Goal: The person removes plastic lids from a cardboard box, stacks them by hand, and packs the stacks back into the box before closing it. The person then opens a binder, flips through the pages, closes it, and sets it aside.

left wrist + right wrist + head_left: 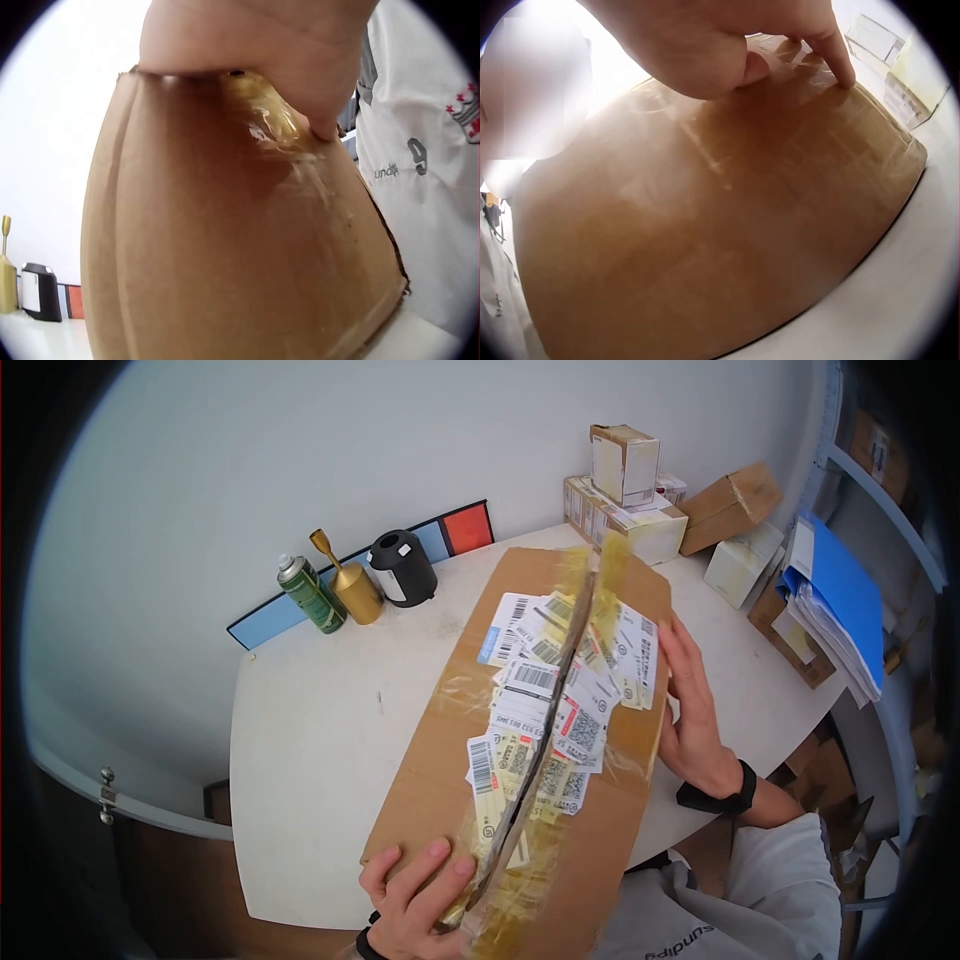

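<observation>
Your L hand (pixel 415 910) rests on the near end of the taped carton (pixel 420 780), your R hand (pixel 700 730) on its R side, fingers of both apart, prob. to steady it over the counter (pixel 310 760) w/ seam (pixel 545 745) up; base contact unclear.

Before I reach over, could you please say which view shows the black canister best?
The head view: the black canister stands whole, top opening visible. The left wrist view shows it small, side-on; the right wrist view, not at all.
</observation>
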